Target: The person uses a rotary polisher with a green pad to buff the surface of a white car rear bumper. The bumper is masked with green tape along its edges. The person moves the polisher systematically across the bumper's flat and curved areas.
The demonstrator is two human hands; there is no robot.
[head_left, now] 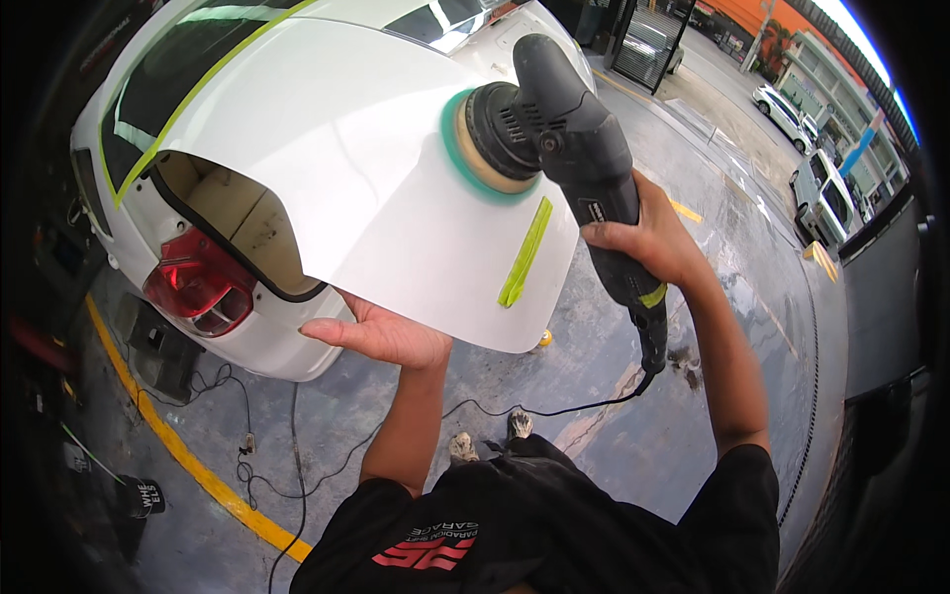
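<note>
My right hand [661, 230] is wrapped round the handle of a black electric polisher [594, 163], tilted over a white car panel [376, 158]. The polisher's round pad [470, 144], tan with a green rim, lies against the panel's outer face. At the panel's lower edge is my left hand [391, 332], palm up with the thumb stretched out to the side. Its fingers pass behind the panel and are hidden. A strip of yellow-green tape [525, 252] sticks to the panel near its right corner.
The car's red tail light [203, 282] sits left of a beige-lined opening [233, 213]. Green tape [198, 84] borders the dark window. A black power cord [475, 404] trails across the grey floor [534, 436], past my shoes. A dark bucket [143, 497] stands at lower left.
</note>
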